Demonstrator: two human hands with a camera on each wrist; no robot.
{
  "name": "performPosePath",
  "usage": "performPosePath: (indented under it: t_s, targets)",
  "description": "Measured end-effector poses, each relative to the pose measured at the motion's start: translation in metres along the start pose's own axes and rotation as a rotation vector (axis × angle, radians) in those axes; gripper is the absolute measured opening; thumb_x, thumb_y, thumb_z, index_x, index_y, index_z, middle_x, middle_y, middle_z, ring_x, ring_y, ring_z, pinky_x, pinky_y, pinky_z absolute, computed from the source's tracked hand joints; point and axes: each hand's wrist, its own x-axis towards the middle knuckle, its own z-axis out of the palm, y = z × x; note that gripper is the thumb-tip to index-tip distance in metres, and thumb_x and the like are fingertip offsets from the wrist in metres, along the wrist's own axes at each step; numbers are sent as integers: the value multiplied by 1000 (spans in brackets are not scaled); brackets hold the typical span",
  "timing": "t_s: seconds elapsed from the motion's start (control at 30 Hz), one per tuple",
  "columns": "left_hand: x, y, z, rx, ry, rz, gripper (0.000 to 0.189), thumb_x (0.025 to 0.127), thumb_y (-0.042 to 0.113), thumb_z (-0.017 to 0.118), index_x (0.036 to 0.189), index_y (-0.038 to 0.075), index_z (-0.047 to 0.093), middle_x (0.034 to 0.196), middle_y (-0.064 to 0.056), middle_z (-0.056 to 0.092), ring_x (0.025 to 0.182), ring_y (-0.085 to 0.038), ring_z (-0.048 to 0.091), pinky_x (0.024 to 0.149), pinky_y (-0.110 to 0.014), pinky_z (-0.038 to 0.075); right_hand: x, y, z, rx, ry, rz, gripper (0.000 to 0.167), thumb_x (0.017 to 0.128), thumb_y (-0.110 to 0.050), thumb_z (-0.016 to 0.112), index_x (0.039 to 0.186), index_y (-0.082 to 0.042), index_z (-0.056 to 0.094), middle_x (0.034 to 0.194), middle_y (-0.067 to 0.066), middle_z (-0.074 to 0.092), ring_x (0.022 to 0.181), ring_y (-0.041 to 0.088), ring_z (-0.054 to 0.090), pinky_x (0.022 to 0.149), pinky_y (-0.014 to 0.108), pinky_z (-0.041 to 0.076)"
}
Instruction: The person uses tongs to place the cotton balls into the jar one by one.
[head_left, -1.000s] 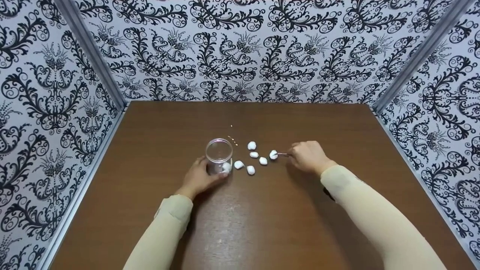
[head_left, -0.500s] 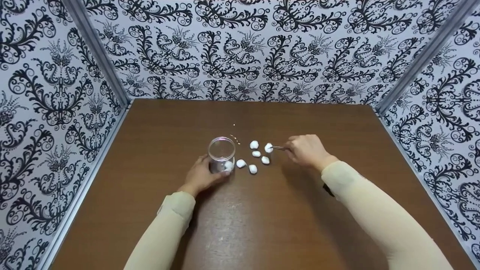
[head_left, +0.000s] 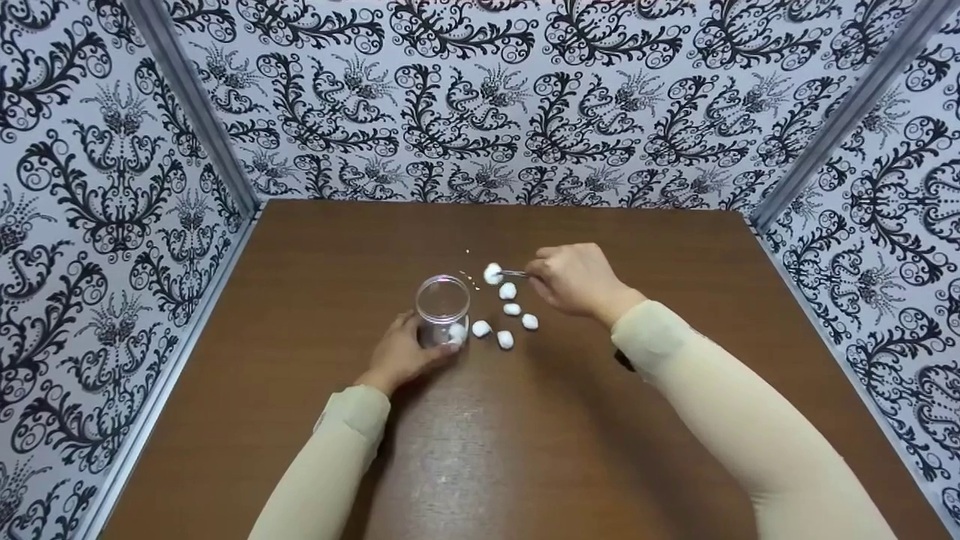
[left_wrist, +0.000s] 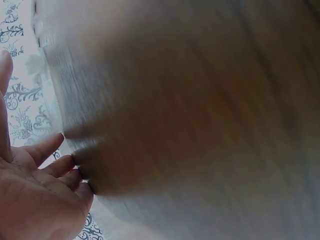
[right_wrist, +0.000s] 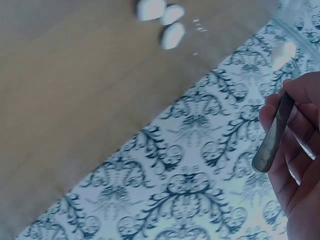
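In the head view, a clear plastic jar [head_left: 442, 300] stands upright on the table, with white cotton balls [head_left: 457, 332] low inside it. My left hand [head_left: 405, 352] grips the jar around its lower left side; in the left wrist view its fingers [left_wrist: 55, 167] are partly curled. My right hand [head_left: 574, 279] pinches a small metal fork [right_wrist: 275, 132] by its handle. A cotton ball [head_left: 493, 273] sits on the fork's tip, raised above the table to the right of the jar. Several loose cotton balls [head_left: 511, 309] lie between jar and right hand.
The brown wooden table [head_left: 450, 465] is bounded by patterned walls [head_left: 487, 97] at the back and sides. Tiny pale bits [head_left: 470, 279] lie scattered behind the jar. One loose cotton ball [head_left: 481, 328] rests close by the jar's right side.
My right hand has lifted the fork and its cotton ball off the table and carried them left and farther back, towards the jar. The left hand and jar have stayed put.
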Motion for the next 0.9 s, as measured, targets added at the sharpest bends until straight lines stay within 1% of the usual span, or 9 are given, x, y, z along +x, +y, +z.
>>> performPosePath:
  t_s: [0.2,0.37,0.6,0.77,0.9]
  targets:
    - [-2,0,-1,-13,3,3,89,77,55,81,145,5,51,147,-20,45,133,-37,44,107,-50,36,21,-20,4,8,14,-50,13,88,-16,64,83,-16,75,72,-4,60,52,17,54,44,37,43]
    - [-3,2,-2,-12,12,4,89,77,56,80,144,6,51,146,-20,46,132,-37,45,106,-50,37,30,-34,11,27,-2,-90,8,86,-17,68,83,-16,75,73,-4,61,54,18,57,46,38,45]
    - [-1,2,0,-3,16,13,89,77,56,80,144,5,51,145,-20,47,130,-37,46,106,-51,38,32,-43,20,19,-47,-112,5,84,-18,71,82,-15,74,74,-2,63,57,20,60,48,40,47]
    - [0,2,0,-1,21,17,88,77,55,80,143,4,52,144,-21,47,130,-37,47,106,-51,37,31,-45,22,9,-48,-114,5,83,-18,72,79,-15,73,71,-2,61,54,20,59,46,40,46]
    - [-1,2,0,4,19,9,88,76,57,80,143,7,53,145,-20,47,131,-37,46,105,-51,38,30,-44,21,21,-51,-109,6,84,-18,70,79,-16,72,71,-2,60,53,20,58,46,40,46]
